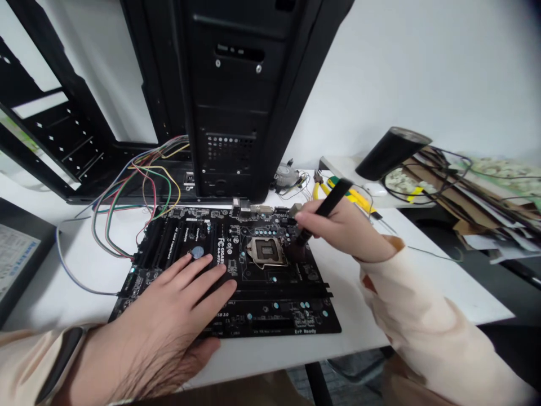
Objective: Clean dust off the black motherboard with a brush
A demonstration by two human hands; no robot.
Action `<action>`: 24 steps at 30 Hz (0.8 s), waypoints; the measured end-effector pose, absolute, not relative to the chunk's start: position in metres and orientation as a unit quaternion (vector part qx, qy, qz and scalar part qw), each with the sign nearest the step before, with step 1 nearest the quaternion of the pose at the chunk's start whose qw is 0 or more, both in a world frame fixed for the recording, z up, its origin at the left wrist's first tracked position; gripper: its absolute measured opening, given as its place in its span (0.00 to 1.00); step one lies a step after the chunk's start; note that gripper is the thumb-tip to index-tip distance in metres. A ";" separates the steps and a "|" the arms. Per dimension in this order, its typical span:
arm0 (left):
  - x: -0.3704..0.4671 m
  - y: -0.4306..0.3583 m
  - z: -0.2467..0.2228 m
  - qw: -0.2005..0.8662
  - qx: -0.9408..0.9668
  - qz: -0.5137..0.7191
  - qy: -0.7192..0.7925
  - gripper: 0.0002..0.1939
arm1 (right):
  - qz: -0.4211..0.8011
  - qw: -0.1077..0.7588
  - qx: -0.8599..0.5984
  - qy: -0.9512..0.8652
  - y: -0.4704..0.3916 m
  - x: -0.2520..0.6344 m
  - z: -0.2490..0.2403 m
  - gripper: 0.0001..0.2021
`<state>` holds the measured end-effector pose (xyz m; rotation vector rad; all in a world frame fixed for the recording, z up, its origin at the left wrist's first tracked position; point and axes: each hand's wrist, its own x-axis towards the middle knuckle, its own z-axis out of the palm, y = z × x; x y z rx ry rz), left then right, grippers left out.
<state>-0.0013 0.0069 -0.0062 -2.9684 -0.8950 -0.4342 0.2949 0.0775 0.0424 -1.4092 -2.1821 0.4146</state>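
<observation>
A black motherboard [262,293] lies flat on the white table, with a metal-framed CPU socket [267,251] right of its middle. My left hand [181,299] rests on the board with its fingers spread, near the round coin cell battery [197,252]. In my right hand [333,228] is a black-handled brush [333,198], held at a tilt. Its dark bristles, somewhat blurred, meet the board just right of the socket. Several coloured cables [120,217] run to the board's left edge.
An open black computer case [228,101] stands behind the board. Yellow-handled pliers [318,183], a yellow tool [359,198] and a CPU cooler [286,176] lie at the back. Further right are a black cylinder [391,151] and stacked cardboard [448,197]. A dark box [25,248] stands at the left.
</observation>
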 end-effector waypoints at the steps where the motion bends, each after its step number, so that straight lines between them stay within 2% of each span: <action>1: -0.001 0.007 -0.006 0.011 -0.947 -0.141 -0.288 0.30 | 0.136 0.238 -0.522 -0.808 0.078 0.296 0.042 0.19; 4: -0.001 0.007 -0.005 0.036 -0.949 -0.134 -0.282 0.31 | 0.082 0.250 -0.543 -0.798 0.080 0.297 0.041 0.19; 7: -0.003 0.006 -0.006 0.065 -0.951 -0.115 -0.280 0.31 | 0.145 0.308 -0.534 -0.774 0.081 0.297 0.041 0.19; 9: -0.005 0.006 -0.011 0.078 -0.944 -0.124 -0.297 0.32 | 0.171 0.293 -0.520 -0.784 0.082 0.297 0.041 0.19; 12: -0.007 0.007 -0.023 0.090 -0.946 -0.159 -0.269 0.35 | 0.117 0.246 -0.543 -0.795 0.085 0.302 0.041 0.18; 14: -0.008 0.008 -0.029 0.088 -0.947 -0.153 -0.269 0.35 | 0.081 0.257 -0.565 -0.780 0.087 0.306 0.041 0.20; 17: -0.008 0.009 -0.031 0.082 -0.941 -0.135 -0.300 0.36 | 0.098 0.291 -0.559 -0.771 0.087 0.308 0.043 0.20; 20: -0.006 0.008 -0.029 0.100 -0.950 -0.149 -0.256 0.35 | 0.118 0.259 -0.542 -0.791 0.087 0.308 0.042 0.19; 22: -0.004 0.007 -0.027 0.105 -0.942 -0.141 -0.284 0.33 | 0.095 0.234 -0.548 -0.797 0.089 0.311 0.040 0.19; 24: -0.002 0.004 -0.025 0.104 -0.936 -0.133 -0.308 0.31 | 0.066 0.248 -0.563 -0.786 0.091 0.315 0.039 0.20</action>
